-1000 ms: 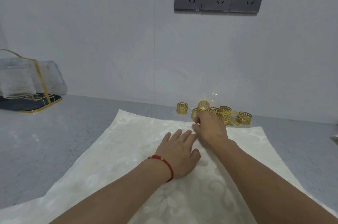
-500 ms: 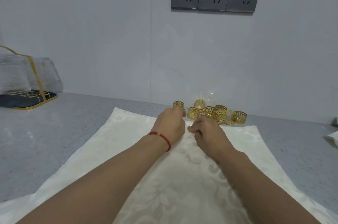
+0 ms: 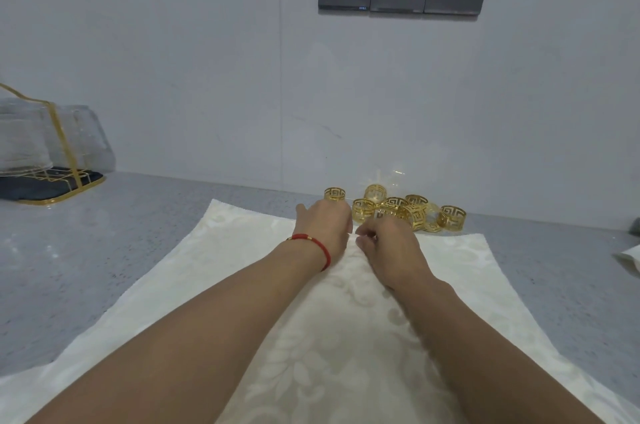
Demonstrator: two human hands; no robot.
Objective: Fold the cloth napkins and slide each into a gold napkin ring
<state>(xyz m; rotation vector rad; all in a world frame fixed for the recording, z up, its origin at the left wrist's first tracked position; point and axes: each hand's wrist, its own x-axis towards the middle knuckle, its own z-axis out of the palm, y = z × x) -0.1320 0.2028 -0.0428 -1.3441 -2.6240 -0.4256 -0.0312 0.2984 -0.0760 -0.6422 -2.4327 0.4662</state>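
Grey counter [image 3: 145,250] bears a spread cream napkin [image 3: 242,285], at whose far edge left hand [image 3: 323,224] and right hand [image 3: 389,247] pinch cloth beside gold rings [image 3: 398,210].

I see one cream napkin [image 3: 214,288] with a pale floral damask pattern, spread flat and unfolded on the grey counter, its far edge running close to the wall. At the middle of that far edge the cloth is bunched up slightly into a ridge. Just beyond the edge I count a loose cluster of gold rings [image 3: 408,210] with an openwork key pattern, some upright and some tilted against each other, and one ring [image 3: 335,194] standing a little apart on the left.
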